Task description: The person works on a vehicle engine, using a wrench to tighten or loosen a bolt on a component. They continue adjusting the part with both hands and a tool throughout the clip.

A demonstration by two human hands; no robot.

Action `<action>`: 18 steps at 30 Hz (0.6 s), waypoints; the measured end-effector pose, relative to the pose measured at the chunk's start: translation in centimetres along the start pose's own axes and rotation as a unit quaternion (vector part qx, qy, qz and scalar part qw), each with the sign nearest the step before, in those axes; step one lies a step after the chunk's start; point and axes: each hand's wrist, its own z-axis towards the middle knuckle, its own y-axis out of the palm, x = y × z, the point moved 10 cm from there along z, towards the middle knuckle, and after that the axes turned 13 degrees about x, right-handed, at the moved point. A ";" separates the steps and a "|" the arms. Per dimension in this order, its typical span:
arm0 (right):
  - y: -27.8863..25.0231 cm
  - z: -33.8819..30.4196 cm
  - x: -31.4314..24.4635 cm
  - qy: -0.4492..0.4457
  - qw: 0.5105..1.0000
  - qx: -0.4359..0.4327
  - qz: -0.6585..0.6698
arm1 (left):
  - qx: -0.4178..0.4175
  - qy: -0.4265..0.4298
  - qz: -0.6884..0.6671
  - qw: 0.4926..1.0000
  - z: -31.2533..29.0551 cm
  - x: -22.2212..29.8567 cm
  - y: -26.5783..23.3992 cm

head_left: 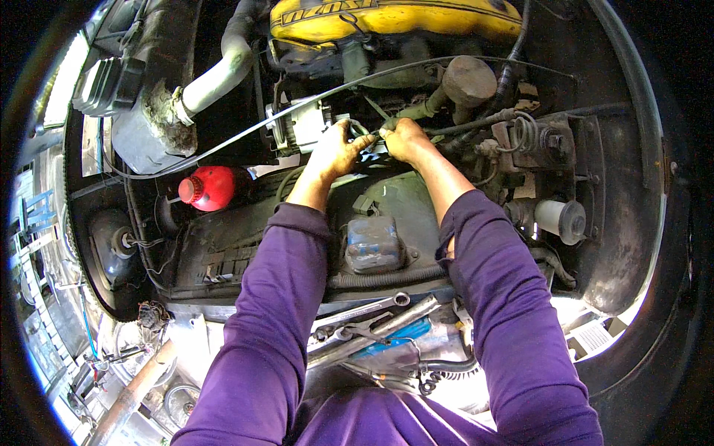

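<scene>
My left hand (337,154) and my right hand (408,141) meet deep in the engine bay, with fingertips close together. Both are closed in a pinch around something small and dark that I cannot make out. Just left of them sits a silvery alternator-like part (307,124). Beyond the hands runs a grey-green pipe (422,108), which leads to a round, dirty metal canister (469,80). The engine's yellow cover (401,20) lies at the far side. My fingers hide most of what they grip.
A thin grey cable (245,134) arcs across the bay. A red bottle (209,188) stands at left, near a grey air pipe (223,78). Nearer me are a blue-grey box (373,243), wrenches (372,308) and a white-bodied filter (559,220) at right.
</scene>
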 end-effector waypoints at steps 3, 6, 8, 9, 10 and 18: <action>0.7 0.3 0.3 0.009 0.999 -0.021 0.046 | 0.027 -0.018 -0.042 0.999 0.5 -0.7 0.1; 0.6 0.2 0.6 0.025 0.998 -0.027 0.059 | 0.061 -0.039 -0.048 0.996 1.0 -1.3 0.1; 0.2 0.1 0.5 0.024 0.998 -0.019 0.061 | 0.088 -0.014 0.007 0.996 1.1 -0.8 0.1; 0.2 0.0 0.4 0.028 0.998 -0.019 0.060 | 0.094 -0.013 0.031 0.995 1.1 -0.7 0.2; 0.2 -0.1 0.4 0.034 0.997 -0.023 0.068 | 0.098 -0.006 0.048 0.994 1.1 -0.6 0.2; 1.6 0.9 1.4 0.033 0.995 -0.016 0.088 | 0.044 -0.035 0.002 0.998 1.3 -1.2 0.6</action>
